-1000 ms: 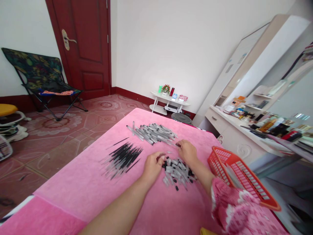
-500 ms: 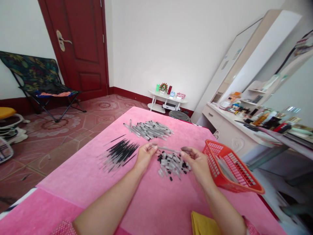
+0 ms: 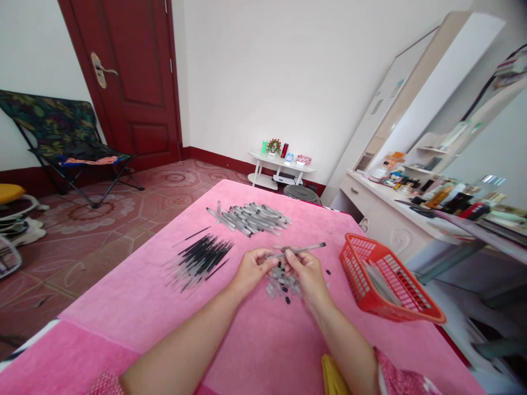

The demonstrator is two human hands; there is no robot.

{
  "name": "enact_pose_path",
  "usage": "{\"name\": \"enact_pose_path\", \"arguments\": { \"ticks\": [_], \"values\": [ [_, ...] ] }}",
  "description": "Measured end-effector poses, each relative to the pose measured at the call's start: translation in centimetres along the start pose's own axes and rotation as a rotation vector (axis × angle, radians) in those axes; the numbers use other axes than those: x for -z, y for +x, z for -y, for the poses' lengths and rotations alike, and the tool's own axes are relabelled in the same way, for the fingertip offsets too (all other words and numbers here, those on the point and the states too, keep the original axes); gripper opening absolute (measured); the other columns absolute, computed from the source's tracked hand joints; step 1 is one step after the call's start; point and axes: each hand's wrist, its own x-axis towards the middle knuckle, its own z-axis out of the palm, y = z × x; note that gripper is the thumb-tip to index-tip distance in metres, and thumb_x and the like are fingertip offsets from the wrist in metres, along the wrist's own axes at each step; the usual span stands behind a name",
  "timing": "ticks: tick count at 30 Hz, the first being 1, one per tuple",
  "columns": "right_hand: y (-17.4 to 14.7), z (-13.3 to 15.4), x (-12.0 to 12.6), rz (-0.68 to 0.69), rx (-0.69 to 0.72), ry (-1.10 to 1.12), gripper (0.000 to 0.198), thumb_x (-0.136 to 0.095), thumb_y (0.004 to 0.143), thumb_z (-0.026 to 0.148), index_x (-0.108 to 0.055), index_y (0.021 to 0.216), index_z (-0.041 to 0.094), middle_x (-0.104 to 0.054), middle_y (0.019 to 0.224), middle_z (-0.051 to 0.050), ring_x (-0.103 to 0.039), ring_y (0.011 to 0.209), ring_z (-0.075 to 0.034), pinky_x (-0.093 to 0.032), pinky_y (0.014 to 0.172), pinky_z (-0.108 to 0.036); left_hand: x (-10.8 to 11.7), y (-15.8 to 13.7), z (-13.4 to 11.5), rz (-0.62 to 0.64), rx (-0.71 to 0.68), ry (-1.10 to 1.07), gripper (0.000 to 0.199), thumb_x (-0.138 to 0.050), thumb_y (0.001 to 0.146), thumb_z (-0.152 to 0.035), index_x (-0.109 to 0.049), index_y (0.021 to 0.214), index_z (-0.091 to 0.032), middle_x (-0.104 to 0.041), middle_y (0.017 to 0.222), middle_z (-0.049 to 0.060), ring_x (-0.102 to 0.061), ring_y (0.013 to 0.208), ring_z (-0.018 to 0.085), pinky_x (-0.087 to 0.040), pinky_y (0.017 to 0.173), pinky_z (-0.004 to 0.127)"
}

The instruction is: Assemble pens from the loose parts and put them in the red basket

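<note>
A clear pen (image 3: 315,247) with a black end runs between my two hands above the pink cloth. My left hand (image 3: 254,269) is closed round its left end, with the thumb on top. Further along, my right hand (image 3: 307,272) pinches the pen between thumb and fingers, and the black end sticks out to the right. Under the hands is a heap of clear caps and small black plugs (image 3: 283,287), partly hidden by my right hand. Black pen refills (image 3: 207,255) lie in a fanned pile to the left. Behind my hands lies a pile of assembled-looking clear pens (image 3: 257,218).
A red plastic basket (image 3: 358,291) with clear sticks inside stands at the table's right. One black plug (image 3: 328,272) lies apart near it. Yellow cloth (image 3: 332,376) lies at the front edge. A dressing table (image 3: 370,206) stands beyond the basket.
My right hand has moved left, closer to my left hand, and uncovered part of the cloth near the basket. The pen now tilts up to the right, its black end showing past my right hand.
</note>
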Motion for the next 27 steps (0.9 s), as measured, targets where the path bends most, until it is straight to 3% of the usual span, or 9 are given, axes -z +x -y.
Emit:
{"name": "enact_pose_path", "arguments": {
  "ticks": [8,13,22,27],
  "values": [
    [0.1,2.8,2.6,-0.213,0.119,0.012,0.029,-0.068,0.069,0.043,-0.060,0.078,0.016,-0.058,0.064,0.002,-0.049,0.048,-0.007,-0.040,0.043,-0.018,1.4,0.5,-0.5,-0.219,-0.017,0.072,0.028,-0.067,0.069,-0.038,-0.066,0.076,-0.011,-0.055,0.052,-0.002,-0.045,0.047,0.008,-0.035,0.048,0.019],
    [0.2,3.5,3.4,-0.142,0.003,0.026,0.039,-0.060,0.071,0.054,-0.059,0.080,0.017,-0.058,0.063,0.000,-0.049,0.043,-0.008,-0.037,0.037,-0.019,1.5,0.5,-0.8,-0.209,-0.043,0.105,0.027,-0.071,0.064,-0.037,-0.069,0.072,-0.011,-0.060,0.056,0.000,-0.045,0.047,0.008,-0.032,0.045,0.018],
    [0.6,3.6,4.2,-0.099,-0.031,-0.062,0.036,-0.064,0.068,0.050,-0.057,0.064,0.015,-0.054,0.048,0.001,-0.040,0.034,-0.007,-0.028,0.033,-0.019,1.8,0.2,-1.1,-0.109,-0.084,0.115,0.023,-0.072,0.064,-0.033,-0.069,0.072,-0.013,-0.066,0.067,0.002,-0.054,0.059,0.011,-0.040,0.056,0.020],
    [0.3,2.8,3.1,-0.073,-0.063,-0.099,0.037,-0.065,0.066,0.050,-0.057,0.062,0.014,-0.049,0.044,0.003,-0.035,0.031,-0.005,-0.026,0.031,-0.019,1.6,0.2,-0.8,-0.181,-0.072,-0.113,0.023,-0.068,0.070,-0.035,-0.067,0.076,-0.012,-0.060,0.059,-0.001,-0.050,0.053,0.007,-0.038,0.054,0.019]
  ]
}}
